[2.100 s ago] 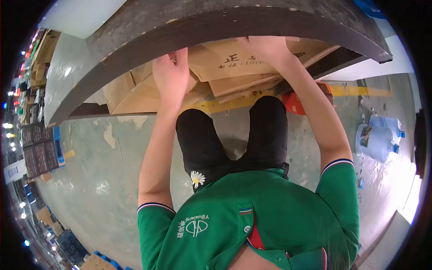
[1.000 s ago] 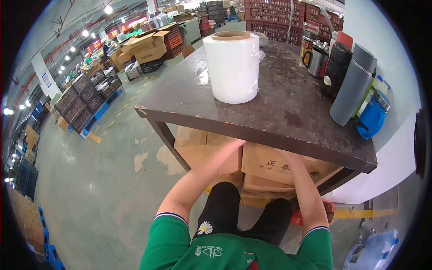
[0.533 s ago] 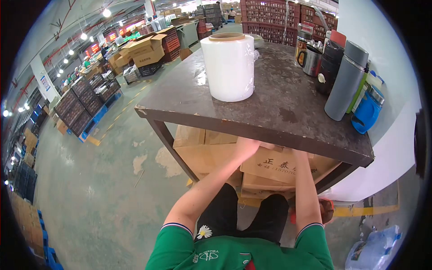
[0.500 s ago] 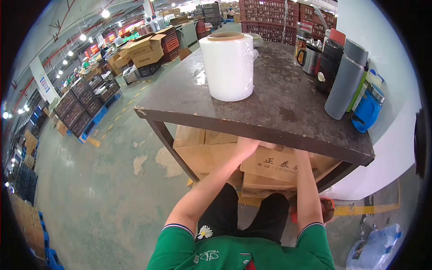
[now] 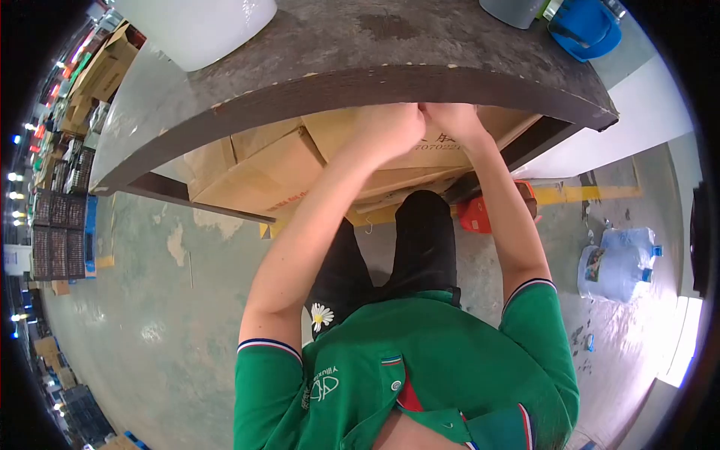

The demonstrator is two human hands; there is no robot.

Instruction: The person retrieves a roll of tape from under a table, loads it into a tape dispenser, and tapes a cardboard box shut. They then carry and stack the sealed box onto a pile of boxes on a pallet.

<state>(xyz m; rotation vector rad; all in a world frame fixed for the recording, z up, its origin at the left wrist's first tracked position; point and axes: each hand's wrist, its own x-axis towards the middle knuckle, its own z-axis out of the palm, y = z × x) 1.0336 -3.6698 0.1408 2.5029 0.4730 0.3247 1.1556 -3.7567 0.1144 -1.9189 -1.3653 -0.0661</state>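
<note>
Both of my hands are under the front edge of the dark table, close together at a printed cardboard box. My left hand is closed, with its fingers curled in toward the other hand. My right hand is also closed, its thumb side facing the left. The table edge cuts off part of the fingers, and whatever is between them is hidden. Left of the printed box, another cardboard box sits on the shelf under the table.
A white roll and a blue cup stand on the tabletop. On the floor to the right lie a red object and a clear plastic water jug. Stacked dark crates stand at far left.
My view has tipped down and moved closer to the table. My hands have come together at the box from farther apart. The left-hand box's edge and flap show more now.
</note>
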